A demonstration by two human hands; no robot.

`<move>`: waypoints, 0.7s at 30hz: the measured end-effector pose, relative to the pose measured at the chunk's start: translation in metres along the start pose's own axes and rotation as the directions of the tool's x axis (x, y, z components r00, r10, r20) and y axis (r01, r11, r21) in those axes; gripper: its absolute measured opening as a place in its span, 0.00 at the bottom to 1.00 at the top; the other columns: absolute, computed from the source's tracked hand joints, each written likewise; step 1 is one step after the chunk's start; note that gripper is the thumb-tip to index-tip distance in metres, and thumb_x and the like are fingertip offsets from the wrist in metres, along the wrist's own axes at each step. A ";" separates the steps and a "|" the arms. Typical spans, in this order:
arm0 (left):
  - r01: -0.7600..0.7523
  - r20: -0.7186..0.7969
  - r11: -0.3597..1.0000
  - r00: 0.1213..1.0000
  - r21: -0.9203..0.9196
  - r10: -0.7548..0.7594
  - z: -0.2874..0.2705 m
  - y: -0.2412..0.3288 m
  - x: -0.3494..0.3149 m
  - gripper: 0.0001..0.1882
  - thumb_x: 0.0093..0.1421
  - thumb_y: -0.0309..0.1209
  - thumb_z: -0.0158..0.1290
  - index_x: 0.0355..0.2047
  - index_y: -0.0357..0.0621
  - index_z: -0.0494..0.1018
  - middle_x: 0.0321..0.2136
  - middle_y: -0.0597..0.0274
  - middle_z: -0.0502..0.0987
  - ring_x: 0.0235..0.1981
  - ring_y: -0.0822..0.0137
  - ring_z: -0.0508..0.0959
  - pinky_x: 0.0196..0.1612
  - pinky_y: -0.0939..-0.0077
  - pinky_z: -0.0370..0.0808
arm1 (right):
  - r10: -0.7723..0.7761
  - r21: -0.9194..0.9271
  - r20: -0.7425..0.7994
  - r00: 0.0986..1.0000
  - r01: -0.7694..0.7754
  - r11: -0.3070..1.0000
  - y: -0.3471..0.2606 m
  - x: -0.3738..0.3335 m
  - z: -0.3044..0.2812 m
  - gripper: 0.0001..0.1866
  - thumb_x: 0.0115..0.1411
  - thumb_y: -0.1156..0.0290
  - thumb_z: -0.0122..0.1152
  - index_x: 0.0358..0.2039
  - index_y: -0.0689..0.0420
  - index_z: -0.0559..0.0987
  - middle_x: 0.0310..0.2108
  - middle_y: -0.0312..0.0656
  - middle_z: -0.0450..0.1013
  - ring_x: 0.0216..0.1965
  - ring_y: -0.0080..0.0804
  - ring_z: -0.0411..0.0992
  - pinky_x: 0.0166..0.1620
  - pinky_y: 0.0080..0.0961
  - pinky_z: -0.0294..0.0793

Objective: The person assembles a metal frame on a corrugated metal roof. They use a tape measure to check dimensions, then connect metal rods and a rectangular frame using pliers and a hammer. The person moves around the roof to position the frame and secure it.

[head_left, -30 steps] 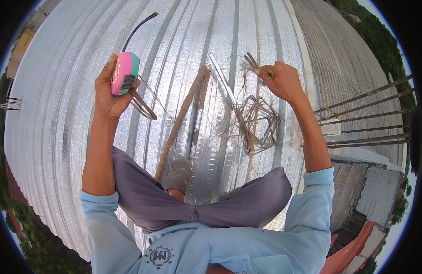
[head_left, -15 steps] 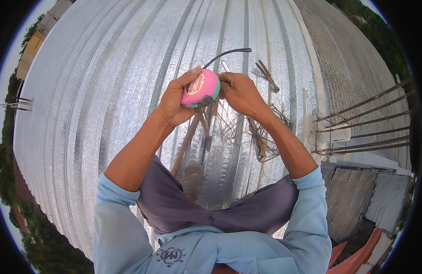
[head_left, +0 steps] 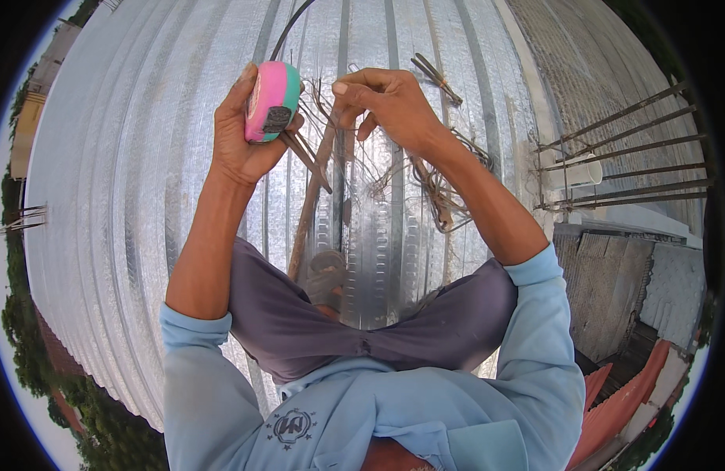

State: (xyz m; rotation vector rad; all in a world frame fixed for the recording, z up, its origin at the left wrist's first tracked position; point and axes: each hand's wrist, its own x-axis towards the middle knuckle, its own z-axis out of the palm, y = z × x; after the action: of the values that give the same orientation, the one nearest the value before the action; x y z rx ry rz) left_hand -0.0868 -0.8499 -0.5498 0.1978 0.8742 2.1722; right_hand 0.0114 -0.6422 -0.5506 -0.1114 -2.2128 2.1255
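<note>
My left hand point(head_left: 241, 141) is wrapped round a pink and teal tape measure point(head_left: 278, 102) with a black strap point(head_left: 288, 30) that reaches up and away. Two dark tool handles point(head_left: 306, 159) stick out from beneath that hand; whether it grips them too I cannot tell. To the right of the tape measure and apart from it, my right hand point(head_left: 394, 102) hovers with loosely bent fingers and nothing visible in them. Thin loose wires point(head_left: 378, 169) lie below and between the hands on the metal sheet roof point(head_left: 198, 118).
Pliers point(head_left: 439, 80) and a bundle of tie wire point(head_left: 441, 196) lie right of centre. A wooden stick point(head_left: 309, 216) runs near my sandalled foot point(head_left: 327, 275). Steel rods point(head_left: 645, 152) and a white pipe point(head_left: 580, 174) jut out at the right edge.
My left hand has moved left and away with the tape measure, turning it so more of its teal side shows. My right hand has come away from its side. The view has shifted slightly.
</note>
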 end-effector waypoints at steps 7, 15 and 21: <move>-0.050 -0.177 0.987 0.981 0.150 0.076 0.002 -0.007 -0.003 0.21 0.67 0.47 0.53 0.44 0.39 0.73 0.38 0.48 0.78 0.30 0.67 0.76 0.33 0.74 0.73 | 0.137 -0.226 0.473 0.870 -0.031 0.974 0.077 0.000 0.021 0.70 0.40 0.37 0.78 0.67 0.76 0.53 0.42 0.63 0.77 0.49 0.51 0.76 0.51 0.37 0.75; -0.030 -0.091 0.993 0.995 0.113 0.040 -0.012 -0.006 -0.003 0.17 0.68 0.45 0.51 0.42 0.44 0.74 0.46 0.44 0.77 0.27 0.70 0.77 0.31 0.77 0.72 | 0.051 -0.178 0.312 0.949 0.006 0.984 0.073 -0.006 0.030 0.42 0.48 0.51 0.73 0.53 0.73 0.73 0.35 0.55 0.79 0.40 0.46 0.78 0.46 0.36 0.74; -0.038 0.043 0.994 0.998 0.099 0.034 -0.010 -0.002 -0.004 0.17 0.68 0.45 0.52 0.40 0.43 0.75 0.58 0.29 0.68 0.24 0.70 0.75 0.31 0.78 0.72 | -0.023 -0.549 -0.037 0.999 -0.001 0.836 0.060 0.008 0.011 0.20 0.67 0.58 0.52 0.36 0.64 0.79 0.31 0.58 0.78 0.37 0.58 0.77 0.43 0.47 0.73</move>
State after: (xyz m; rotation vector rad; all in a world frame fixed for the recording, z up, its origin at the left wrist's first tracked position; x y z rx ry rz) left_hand -0.0872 -0.8569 -0.5578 0.3090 0.9630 2.1517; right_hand 0.0026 -0.6504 -0.6105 -0.1691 -2.7151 1.3929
